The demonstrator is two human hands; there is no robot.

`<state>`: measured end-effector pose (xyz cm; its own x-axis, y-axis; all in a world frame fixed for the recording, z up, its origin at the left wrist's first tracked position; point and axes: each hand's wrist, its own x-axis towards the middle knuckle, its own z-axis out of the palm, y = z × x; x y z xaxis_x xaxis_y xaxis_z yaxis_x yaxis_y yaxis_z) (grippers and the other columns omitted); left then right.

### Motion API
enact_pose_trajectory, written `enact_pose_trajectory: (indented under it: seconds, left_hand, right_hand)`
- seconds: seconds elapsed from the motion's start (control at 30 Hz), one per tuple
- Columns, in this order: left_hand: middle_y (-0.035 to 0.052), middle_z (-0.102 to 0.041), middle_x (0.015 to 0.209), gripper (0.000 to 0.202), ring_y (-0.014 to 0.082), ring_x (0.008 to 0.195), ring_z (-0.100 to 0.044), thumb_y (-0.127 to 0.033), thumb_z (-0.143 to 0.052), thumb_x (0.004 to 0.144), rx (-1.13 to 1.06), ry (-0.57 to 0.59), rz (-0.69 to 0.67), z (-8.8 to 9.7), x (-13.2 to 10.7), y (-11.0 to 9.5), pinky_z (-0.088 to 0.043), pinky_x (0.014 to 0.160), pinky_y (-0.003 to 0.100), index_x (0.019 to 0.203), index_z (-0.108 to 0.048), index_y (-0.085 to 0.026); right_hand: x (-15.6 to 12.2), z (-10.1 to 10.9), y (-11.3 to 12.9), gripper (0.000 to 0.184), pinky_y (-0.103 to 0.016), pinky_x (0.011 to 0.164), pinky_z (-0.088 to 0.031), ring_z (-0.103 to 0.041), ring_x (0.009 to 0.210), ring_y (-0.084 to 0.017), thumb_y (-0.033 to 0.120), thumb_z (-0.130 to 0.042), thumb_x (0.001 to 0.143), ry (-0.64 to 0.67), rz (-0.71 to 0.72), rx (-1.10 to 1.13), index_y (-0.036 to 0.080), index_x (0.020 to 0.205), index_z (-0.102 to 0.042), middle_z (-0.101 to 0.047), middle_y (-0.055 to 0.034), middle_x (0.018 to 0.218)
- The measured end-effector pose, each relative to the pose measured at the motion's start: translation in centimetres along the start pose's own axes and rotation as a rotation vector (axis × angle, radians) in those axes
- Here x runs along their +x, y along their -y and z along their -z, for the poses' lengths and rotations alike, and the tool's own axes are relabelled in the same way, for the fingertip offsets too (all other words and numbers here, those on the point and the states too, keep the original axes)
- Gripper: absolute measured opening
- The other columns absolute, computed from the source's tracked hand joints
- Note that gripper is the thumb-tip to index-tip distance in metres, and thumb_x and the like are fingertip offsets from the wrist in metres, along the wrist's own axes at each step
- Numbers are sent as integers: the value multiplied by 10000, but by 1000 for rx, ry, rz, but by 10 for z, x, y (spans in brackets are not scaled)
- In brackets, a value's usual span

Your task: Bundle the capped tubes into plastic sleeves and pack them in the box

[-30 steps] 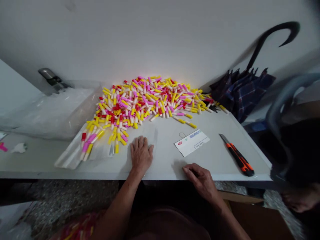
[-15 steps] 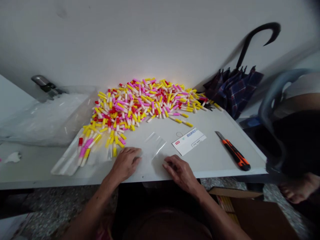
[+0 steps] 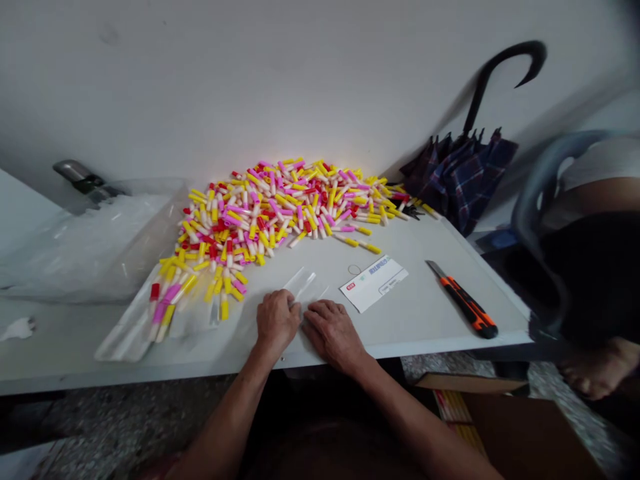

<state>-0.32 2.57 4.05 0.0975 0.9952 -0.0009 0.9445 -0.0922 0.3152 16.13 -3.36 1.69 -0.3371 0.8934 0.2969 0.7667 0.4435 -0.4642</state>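
Observation:
A small clear plastic bag (image 3: 302, 284) lies on the white table (image 3: 410, 327), close to the front edge, and its near end is under my hands. My left hand (image 3: 277, 321) has its fingers curled down on the bag. My right hand (image 3: 333, 333) lies against it, fingers together and pressing on the bag. Behind them spreads a large heap of plastic tubes (image 3: 260, 227) with yellow, pink, red and white parts. The nearest tubes lie just beyond my left hand.
A white printed card (image 3: 374, 283) and an orange-and-black utility knife (image 3: 463, 300) lie to the right. A plaid folded umbrella (image 3: 457, 177) leans by the wall. A large clear plastic sheet (image 3: 95, 247) lies at left. Another person (image 3: 590, 267) sits at right. Below stands a cardboard box (image 3: 520, 427).
My hands have slid together from either side onto the clear bag, and the gap between them has closed. The whole view has shifted slightly left and down.

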Motion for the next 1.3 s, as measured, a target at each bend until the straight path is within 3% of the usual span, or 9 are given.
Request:
enact_pose_trajectory:
  seconds: [0.13, 0.33, 0.43, 0.53, 0.63, 0.8, 0.93, 1.07, 1.3]
  left_hand:
    - [77, -775, 1034, 217, 285, 1043, -666, -282, -614, 947, -25, 28, -45, -3, 15, -13, -461, 886, 388, 1114, -735, -215]
    - [55, -757, 999, 225, 267, 1020, -630, -230, -547, 986, -87, 30, -272, -7, 23, -6, -445, 904, 390, 902, -756, -239]
    - [29, -754, 1005, 198, 243, 994, -625, -232, -551, 995, -186, 74, -466, -4, 18, 17, -447, 929, 388, 931, -738, -249]
    - [40, -745, 988, 199, 253, 974, -616, -251, -530, 1012, -175, 61, -559, -4, 9, 32, -447, 927, 410, 923, -708, -236]
    - [60, -745, 1006, 182, 278, 993, -617, -250, -535, 1007, -151, -25, -530, -9, -2, 29, -445, 912, 428, 948, -706, -230]
    - [50, -761, 1031, 151, 302, 1008, -626, -259, -633, 953, -122, -30, -484, -13, -8, 14, -431, 852, 426, 1048, -750, -273]
    - [32, -745, 916, 124, 272, 924, -625, -239, -639, 944, -154, 8, -467, -12, -3, 12, -426, 828, 404, 884, -744, -270]
    - [29, -739, 913, 133, 257, 910, -623, -222, -615, 956, -245, 17, -504, -19, 0, 13, -438, 847, 408, 871, -715, -243]
    - [18, -721, 914, 128, 212, 913, -639, -295, -612, 994, -639, -99, -492, -31, -8, 19, -491, 868, 364, 918, -698, -238]
  right_hand:
    - [3, -2, -2, 213, -466, 992, -455, -584, 1206, -305, 208, -594, 1028, 0, 9, 2, 189, 1216, -690, -714, -118, 1255]
    - [-8, 0, -3, 183, -449, 976, -507, -644, 1137, -274, 231, -631, 1011, -94, 38, 169, 212, 1164, -729, -736, -106, 1223]
    - [-23, 28, -28, 231, -429, 1017, -526, -663, 1157, -254, 300, -604, 1032, -297, -77, 261, 234, 1226, -711, -727, -109, 1254]
    - [-28, 73, -76, 448, -500, 1086, -485, -619, 1259, -333, 465, -680, 972, -412, -410, 36, 172, 1311, -665, -687, -185, 1318]
    - [-17, 112, -122, 769, -534, 1079, -461, -563, 1315, -417, 634, -771, 840, -201, -759, -203, 88, 1360, -619, -612, -268, 1400]
    - [11, 126, -151, 890, -465, 1012, -479, -541, 1313, -415, 686, -872, 662, 84, -934, -315, 92, 1276, -621, -604, -264, 1356]
    - [7, 125, -154, 732, -379, 789, -524, -672, 994, -311, 557, -912, 649, -49, -1015, -151, 160, 1188, -615, -703, -157, 1108]
    - [-24, 138, -157, 613, -313, 604, -479, -625, 697, -207, 412, -863, 723, -167, -932, 257, 173, 1226, -608, -676, -42, 829]
    - [-78, 141, -134, 332, -263, 494, -430, -518, 549, -123, 477, -772, 842, -328, -780, 836, 180, 954, -673, -617, -4, 698]
